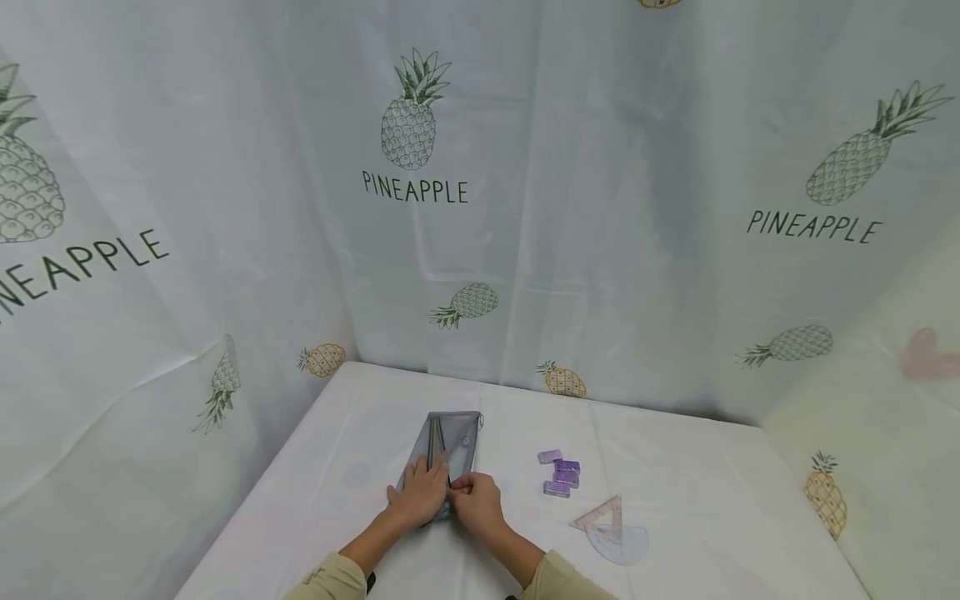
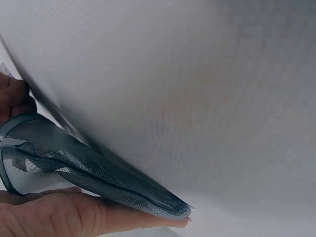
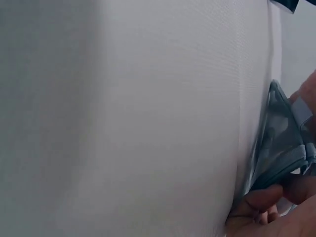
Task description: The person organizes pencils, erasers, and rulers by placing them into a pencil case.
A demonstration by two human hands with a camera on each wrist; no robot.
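The grey mesh pouch (image 1: 462, 456) lies on the table (image 1: 525, 533), slim sticks (image 1: 435, 437) along its left side (inside or on top, I cannot tell). The left hand (image 1: 422, 493) rests on the pouch, its grip loose, fingers extended. The right hand (image 1: 478, 500) has its grip closed, curled fingers pinching the pouch's right edge. Right of the pouch sit purple blocks (image 1: 566, 479); beyond them, a set square (image 1: 617, 512) and clear protractor (image 1: 628, 547) overlap.

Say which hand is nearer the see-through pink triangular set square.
Right. The right hand, at the right edge of the grey mesh pouch, is left of the set square; the left hand rests on the pouch, farther left.
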